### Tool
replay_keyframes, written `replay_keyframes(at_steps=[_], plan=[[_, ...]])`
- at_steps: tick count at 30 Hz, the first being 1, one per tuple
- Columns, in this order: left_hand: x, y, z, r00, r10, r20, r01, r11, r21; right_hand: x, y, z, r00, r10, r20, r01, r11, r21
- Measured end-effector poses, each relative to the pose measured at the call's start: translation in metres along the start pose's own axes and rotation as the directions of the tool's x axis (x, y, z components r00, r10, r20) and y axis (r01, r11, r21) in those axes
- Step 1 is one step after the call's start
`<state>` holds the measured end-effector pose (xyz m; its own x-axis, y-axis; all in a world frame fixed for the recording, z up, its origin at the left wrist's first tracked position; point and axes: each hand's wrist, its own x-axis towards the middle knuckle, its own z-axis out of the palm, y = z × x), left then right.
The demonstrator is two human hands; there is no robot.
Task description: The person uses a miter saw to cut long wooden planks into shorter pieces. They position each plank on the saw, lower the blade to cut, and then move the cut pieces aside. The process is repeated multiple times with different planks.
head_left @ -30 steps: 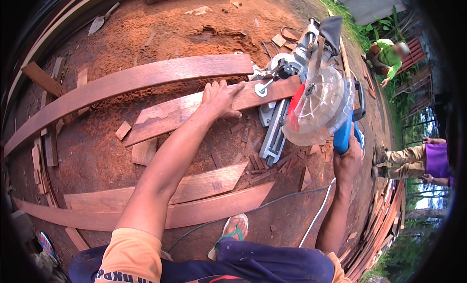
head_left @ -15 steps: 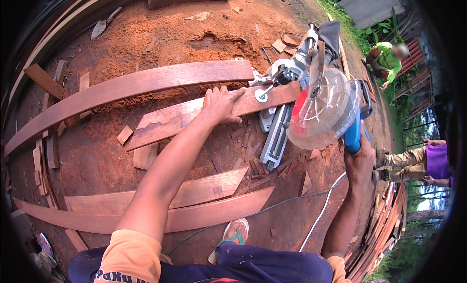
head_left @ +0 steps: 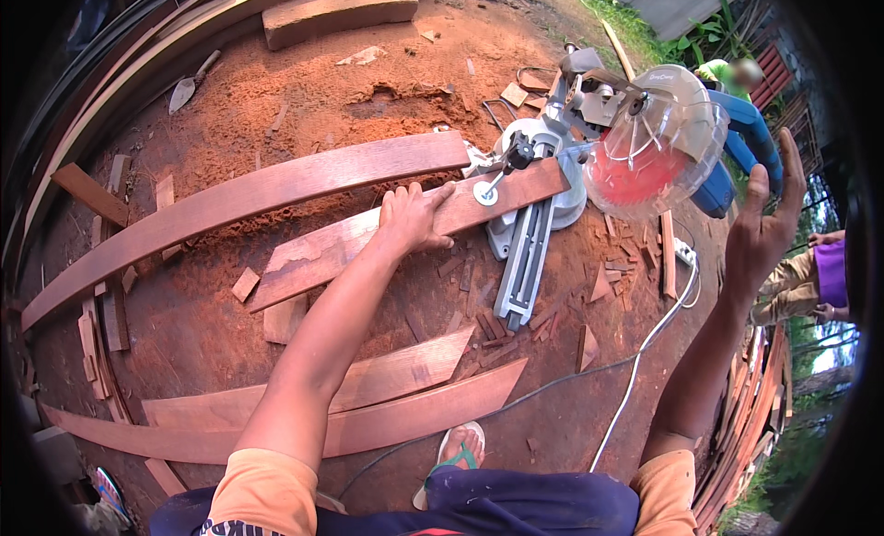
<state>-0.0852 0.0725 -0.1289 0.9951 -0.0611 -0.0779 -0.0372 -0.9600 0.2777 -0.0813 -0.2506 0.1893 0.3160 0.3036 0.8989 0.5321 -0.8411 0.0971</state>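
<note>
My left hand (head_left: 412, 220) grips a reddish-brown wooden board (head_left: 350, 243), its fingers over the far edge. The board's right end lies on the base of a miter saw (head_left: 543, 218), under the white pad of its clamp (head_left: 486, 193). The saw's head is raised, with a clear guard (head_left: 658, 131) over the reddish blade, held apart from the board. At the right, my right hand (head_left: 762, 223) is up beside the blue saw handle (head_left: 714, 193), open with fingers stretched and apart from it.
A long curved plank (head_left: 249, 186) lies beyond the board, and two cut planks (head_left: 414, 416) lie near my sandalled foot (head_left: 460, 444). Offcuts (head_left: 603, 283) and a white cord (head_left: 635, 379) are on the ground. A trowel (head_left: 182, 96) lies far left. Two people are at the right.
The saw head has risen up and away from the board. My right hand has let go of the handle and moved up with it. My left hand stays on the board.
</note>
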Motion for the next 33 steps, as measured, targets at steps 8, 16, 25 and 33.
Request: replay_keyframes(at_steps=[8,16,25,33], plan=[[-0.004,0.005,-0.009,1.0,-0.002,0.002,0.002,1.0,-0.002,-0.062,-0.109,0.174,0.553,-0.099,0.827,0.073,0.995,0.07],[-0.002,0.003,-0.006,1.0,-0.003,0.002,0.003,1.0,-0.002,-0.086,-0.064,0.209,0.482,-0.063,0.874,-0.028,0.996,0.087],[-0.002,0.005,-0.011,1.0,-0.002,0.025,0.002,1.0,0.0,-0.071,-0.081,0.198,0.415,0.172,0.893,-0.051,0.985,-0.166],[-0.005,0.005,-0.009,1.0,-0.005,-0.009,0.005,0.999,-0.052,-0.067,-0.068,0.197,0.45,0.0,0.893,-0.027,1.0,0.014]])
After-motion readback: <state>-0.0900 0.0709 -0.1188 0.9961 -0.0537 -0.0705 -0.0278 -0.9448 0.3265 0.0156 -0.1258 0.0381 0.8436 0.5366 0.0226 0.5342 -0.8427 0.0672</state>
